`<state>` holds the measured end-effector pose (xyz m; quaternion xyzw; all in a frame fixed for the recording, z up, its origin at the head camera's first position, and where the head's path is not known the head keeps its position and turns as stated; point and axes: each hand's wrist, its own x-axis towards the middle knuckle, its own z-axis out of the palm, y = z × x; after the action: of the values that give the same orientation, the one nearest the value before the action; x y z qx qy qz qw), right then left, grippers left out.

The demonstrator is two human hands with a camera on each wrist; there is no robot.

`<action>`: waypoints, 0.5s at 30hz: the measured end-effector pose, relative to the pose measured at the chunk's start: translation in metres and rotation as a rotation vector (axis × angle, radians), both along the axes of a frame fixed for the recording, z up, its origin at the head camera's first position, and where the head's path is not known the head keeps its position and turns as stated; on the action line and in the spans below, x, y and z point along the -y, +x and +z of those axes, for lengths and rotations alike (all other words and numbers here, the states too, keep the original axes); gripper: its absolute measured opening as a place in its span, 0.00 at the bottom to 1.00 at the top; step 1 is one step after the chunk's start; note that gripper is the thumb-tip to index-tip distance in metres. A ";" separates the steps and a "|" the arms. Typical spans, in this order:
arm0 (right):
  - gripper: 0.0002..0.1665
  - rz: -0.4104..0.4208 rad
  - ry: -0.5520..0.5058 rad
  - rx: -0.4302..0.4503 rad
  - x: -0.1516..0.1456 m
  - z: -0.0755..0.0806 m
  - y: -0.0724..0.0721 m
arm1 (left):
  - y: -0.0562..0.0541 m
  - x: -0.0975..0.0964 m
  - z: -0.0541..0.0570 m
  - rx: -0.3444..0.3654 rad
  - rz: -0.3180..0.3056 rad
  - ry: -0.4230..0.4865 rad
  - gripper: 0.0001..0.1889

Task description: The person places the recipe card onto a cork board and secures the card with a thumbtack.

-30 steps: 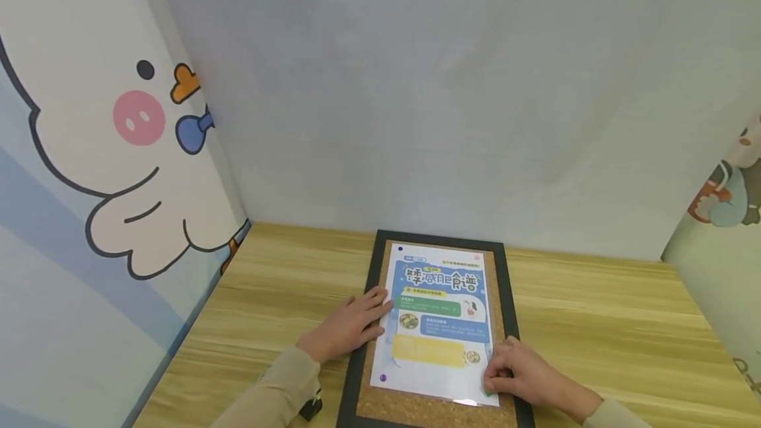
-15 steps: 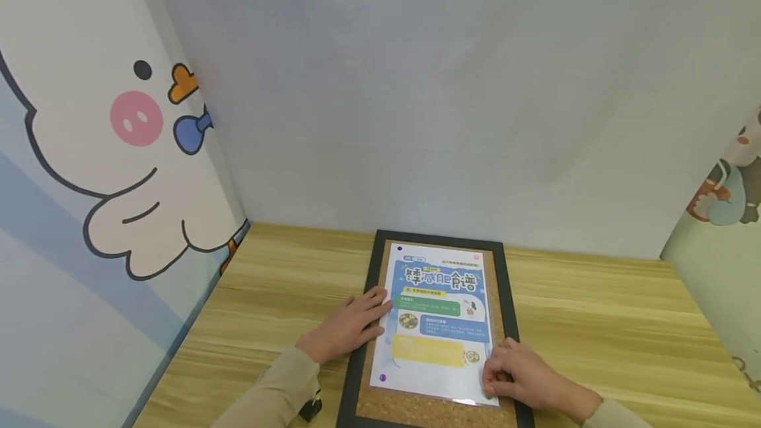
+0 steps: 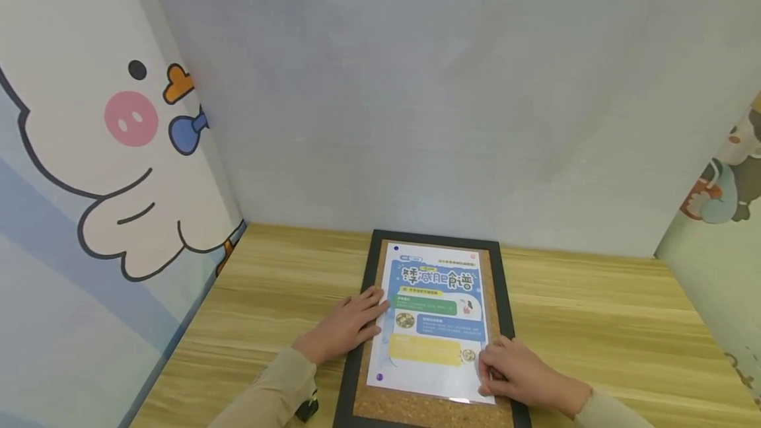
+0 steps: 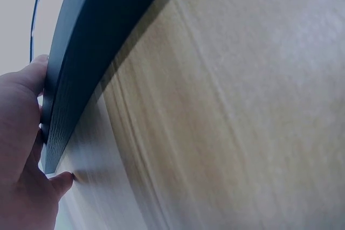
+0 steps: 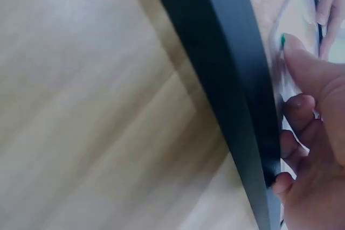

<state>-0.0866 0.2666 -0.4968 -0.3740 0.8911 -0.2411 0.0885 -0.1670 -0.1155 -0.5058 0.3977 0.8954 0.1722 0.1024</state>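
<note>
A printed sheet [image 3: 436,322] with coloured blocks and Chinese lettering lies on a cork board [image 3: 410,407] in a black frame [image 3: 506,296]. My left hand [image 3: 345,325] rests with extended fingers across the frame's left side, fingertips on the sheet's edge. At the sheet's lower right corner, my right hand [image 3: 523,374] has curled fingers. Its thumb presses a small green tack [image 5: 283,40], mostly hidden in the right wrist view. A purple tack [image 3: 379,377] sits at the lower left corner, a dark blue one [image 3: 396,248] at the upper left. A pink dot [image 3: 473,256] marks the upper right.
The framed board lies on a wood-grain table [image 3: 600,329]. Behind it rises a plain pale wall [image 3: 380,98], with a cartoon-printed panel [image 3: 71,170] at the left. A small black object [image 3: 307,408] shows beside the left sleeve.
The whole scene has shifted slightly left in the head view. Both hands keep their places on the board; the green bit under the right thumb no longer shows from the head.
</note>
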 end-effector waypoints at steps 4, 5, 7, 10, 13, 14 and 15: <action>0.17 0.036 -0.015 -0.057 0.000 0.003 -0.006 | 0.000 0.000 0.002 -0.002 0.001 0.008 0.30; 0.18 0.050 -0.018 -0.074 0.000 0.003 -0.008 | 0.000 0.000 0.003 -0.002 0.000 0.007 0.30; 0.19 0.058 0.001 -0.075 0.000 0.004 -0.010 | 0.000 0.000 0.003 -0.015 -0.006 0.005 0.30; 0.22 0.051 0.072 -0.071 0.002 0.005 -0.014 | 0.001 -0.001 0.003 -0.037 -0.007 -0.009 0.30; 0.24 0.033 0.149 -0.058 0.004 0.007 -0.016 | 0.001 -0.001 0.002 -0.042 -0.002 -0.031 0.29; 0.24 0.029 0.161 -0.058 0.004 0.008 -0.016 | 0.002 -0.001 0.001 -0.037 0.000 -0.034 0.30; 0.24 0.027 0.166 -0.058 0.003 0.008 -0.016 | 0.002 -0.001 0.001 -0.033 -0.001 -0.036 0.30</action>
<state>-0.1024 0.2632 -0.4889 -0.3843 0.9051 -0.1540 0.0966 -0.1648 -0.1146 -0.5043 0.3990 0.8997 0.1493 0.0950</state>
